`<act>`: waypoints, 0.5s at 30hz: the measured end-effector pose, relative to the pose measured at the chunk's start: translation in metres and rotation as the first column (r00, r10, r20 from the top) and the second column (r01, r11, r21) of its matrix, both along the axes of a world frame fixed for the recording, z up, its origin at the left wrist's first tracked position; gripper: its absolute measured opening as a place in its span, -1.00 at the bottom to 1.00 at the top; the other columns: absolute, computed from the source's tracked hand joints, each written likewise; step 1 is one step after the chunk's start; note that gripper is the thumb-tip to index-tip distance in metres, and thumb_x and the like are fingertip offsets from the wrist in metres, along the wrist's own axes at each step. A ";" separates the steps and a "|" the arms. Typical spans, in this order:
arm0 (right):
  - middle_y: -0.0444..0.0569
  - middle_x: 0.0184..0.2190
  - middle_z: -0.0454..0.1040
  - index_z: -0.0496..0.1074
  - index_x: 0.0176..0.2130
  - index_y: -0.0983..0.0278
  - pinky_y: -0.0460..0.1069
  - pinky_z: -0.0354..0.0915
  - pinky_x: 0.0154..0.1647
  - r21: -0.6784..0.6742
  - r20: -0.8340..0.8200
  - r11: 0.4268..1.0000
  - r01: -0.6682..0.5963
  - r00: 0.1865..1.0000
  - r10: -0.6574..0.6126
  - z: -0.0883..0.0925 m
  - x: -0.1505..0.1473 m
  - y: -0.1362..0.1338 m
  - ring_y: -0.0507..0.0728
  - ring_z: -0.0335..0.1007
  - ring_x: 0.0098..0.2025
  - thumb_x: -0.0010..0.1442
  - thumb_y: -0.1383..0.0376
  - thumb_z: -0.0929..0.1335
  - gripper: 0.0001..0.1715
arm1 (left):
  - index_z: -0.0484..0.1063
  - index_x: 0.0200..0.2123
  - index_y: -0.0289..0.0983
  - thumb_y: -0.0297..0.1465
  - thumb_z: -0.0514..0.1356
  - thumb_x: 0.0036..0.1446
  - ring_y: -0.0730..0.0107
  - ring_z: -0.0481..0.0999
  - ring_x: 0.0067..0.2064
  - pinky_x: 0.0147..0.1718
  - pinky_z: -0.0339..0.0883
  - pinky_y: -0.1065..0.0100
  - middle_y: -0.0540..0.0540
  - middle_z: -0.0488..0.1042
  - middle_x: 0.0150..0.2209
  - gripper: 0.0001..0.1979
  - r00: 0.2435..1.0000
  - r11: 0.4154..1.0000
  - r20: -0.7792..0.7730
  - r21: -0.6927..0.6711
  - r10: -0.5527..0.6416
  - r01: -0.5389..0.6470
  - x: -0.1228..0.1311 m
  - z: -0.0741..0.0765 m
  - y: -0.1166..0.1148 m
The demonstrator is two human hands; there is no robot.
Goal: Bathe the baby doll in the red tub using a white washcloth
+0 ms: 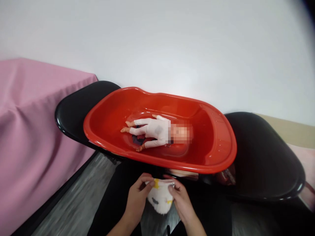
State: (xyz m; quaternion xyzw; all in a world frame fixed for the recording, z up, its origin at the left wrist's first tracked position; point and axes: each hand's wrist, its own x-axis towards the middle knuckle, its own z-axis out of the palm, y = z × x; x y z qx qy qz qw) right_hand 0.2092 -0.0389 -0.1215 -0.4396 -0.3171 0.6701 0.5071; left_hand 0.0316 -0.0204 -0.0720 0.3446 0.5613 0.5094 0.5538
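Observation:
My left hand [136, 196] and my right hand [180, 198] both pinch the top edge of a small white diaper [159, 196] with yellow tabs, held low in front of me. Beyond it a red plastic baby tub [216, 144] rests across two black chairs. Inside the tub lies a doll [152, 131] in a white bodysuit, on its back, with its legs pointing left.
A black chair [73, 108] sits under the tub's left end and another black chair [265, 154] under its right end. A pink cloth-covered table [36, 131] stands at the left. A white wall is behind. Grey floor shows below.

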 end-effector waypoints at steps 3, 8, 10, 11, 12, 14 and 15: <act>0.03 -0.17 0.71 0.70 0.01 0.05 0.31 0.54 0.04 0.046 -0.008 0.967 -0.252 0.968 0.253 -0.005 -0.010 -0.007 0.41 0.69 -0.11 0.04 -0.22 0.58 -0.35 | 0.68 -0.43 -0.22 -0.12 0.54 0.03 0.27 0.52 -0.25 -0.30 0.37 0.41 -0.09 0.53 -0.24 -0.70 0.999 0.997 -0.037 0.065 -0.035 0.038 -0.004 0.015 -0.003; -0.06 0.00 0.70 0.68 0.06 -0.12 0.36 0.51 0.16 0.144 0.202 0.930 -0.339 0.930 0.307 0.037 0.009 0.005 0.47 0.66 0.04 0.12 -0.25 0.51 -0.42 | 0.73 -0.39 -0.16 -0.22 0.47 0.16 0.28 0.53 -0.37 -0.39 0.37 0.37 -0.11 0.56 -0.35 -0.83 0.966 0.923 -0.164 0.300 -0.198 0.240 -0.016 0.054 0.017; 0.01 0.02 0.70 0.71 0.05 -0.03 0.30 0.55 0.13 0.161 0.300 0.905 -0.393 0.894 0.334 0.080 0.034 0.022 0.39 0.69 -0.02 0.34 -0.20 0.39 -0.50 | 0.73 -0.36 -0.15 -0.28 0.44 0.20 0.24 0.55 -0.35 -0.33 0.40 0.33 -0.11 0.59 -0.37 -0.89 0.942 0.851 -0.214 0.410 -0.260 0.328 -0.022 0.076 0.043; 0.05 -0.02 0.71 0.72 0.03 0.04 0.27 0.58 0.09 0.204 0.360 0.902 -0.380 0.886 0.292 0.103 0.049 0.033 0.38 0.69 -0.06 0.35 -0.17 0.41 -0.50 | 0.73 -0.34 -0.16 -0.30 0.43 0.22 0.20 0.57 -0.31 -0.27 0.43 0.30 -0.12 0.61 -0.34 -0.90 0.932 0.826 -0.238 0.437 -0.274 0.355 -0.022 0.087 0.060; 0.08 -0.08 0.72 0.74 -0.02 0.10 0.26 0.60 0.03 0.262 0.420 0.907 -0.329 0.885 0.200 0.127 0.063 0.048 0.37 0.69 -0.11 0.32 -0.17 0.44 -0.50 | 0.72 -0.34 -0.17 -0.29 0.41 0.23 0.17 0.58 -0.26 -0.19 0.43 0.28 -0.12 0.62 -0.34 -0.88 0.935 0.818 -0.255 0.462 -0.248 0.343 -0.020 0.097 0.079; 0.10 -0.16 0.72 0.74 -0.07 0.17 0.23 0.62 -0.03 0.382 0.514 0.915 -0.128 0.852 -0.096 0.167 0.088 0.085 0.36 0.69 -0.13 0.28 -0.11 0.49 -0.52 | 0.72 -0.29 -0.20 -0.27 0.41 0.22 0.13 0.58 -0.20 -0.11 0.42 0.26 -0.13 0.64 -0.30 -0.86 0.945 0.851 -0.238 0.426 -0.223 0.308 -0.008 0.112 0.122; 0.11 -0.15 0.72 0.73 -0.07 0.20 0.22 0.61 -0.05 0.441 0.550 0.897 -0.011 0.793 -0.261 0.181 0.096 0.107 0.35 0.69 -0.12 0.26 -0.08 0.51 -0.54 | 0.73 -0.26 -0.23 -0.29 0.44 0.18 0.09 0.59 -0.18 -0.09 0.42 0.24 -0.15 0.66 -0.26 -0.86 0.955 0.875 -0.180 0.388 -0.237 0.290 0.003 0.116 0.146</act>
